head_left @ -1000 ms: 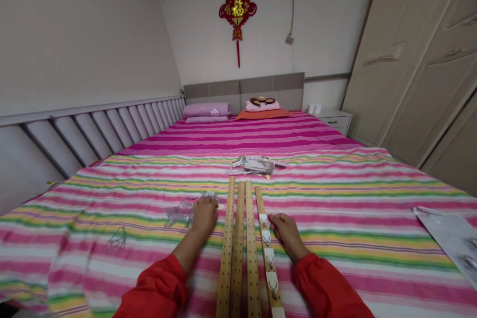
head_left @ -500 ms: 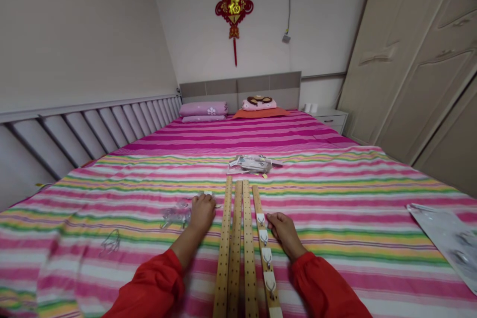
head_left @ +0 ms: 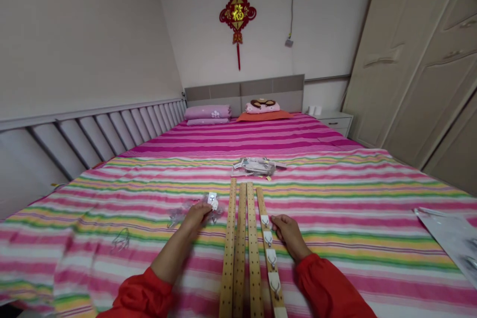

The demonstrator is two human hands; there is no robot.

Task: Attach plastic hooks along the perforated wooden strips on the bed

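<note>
My left hand (head_left: 196, 217) pinches a small white hook (head_left: 212, 201) on a square backing, above some clear plastic wrapping. Just right of the rightmost wooden strip (head_left: 262, 203), my right hand (head_left: 287, 232) is closed, its fingertips bunched beside the farthest white hook (head_left: 265, 220) fixed there. Whether those fingers hold anything small is hidden. Several white hooks with metal loops sit in a row along that strip. Three more wooden strips (head_left: 240, 248) dotted with holes lie side by side between my hands.
A clear bag of parts (head_left: 257, 165) lies beyond the strips. Loose clear wrappers (head_left: 179, 213) and a thin crumpled clear piece (head_left: 121, 240) are at left. Another plastic package (head_left: 445, 233) lies far right. Everything rests on a striped bedspread (head_left: 354, 258); a slatted rail (head_left: 89, 131) runs along the left.
My left hand has drawn back toward me and left, and the white hook now shows at its fingertips. My right hand stays beside the strip. The whole view has shifted slightly.
</note>
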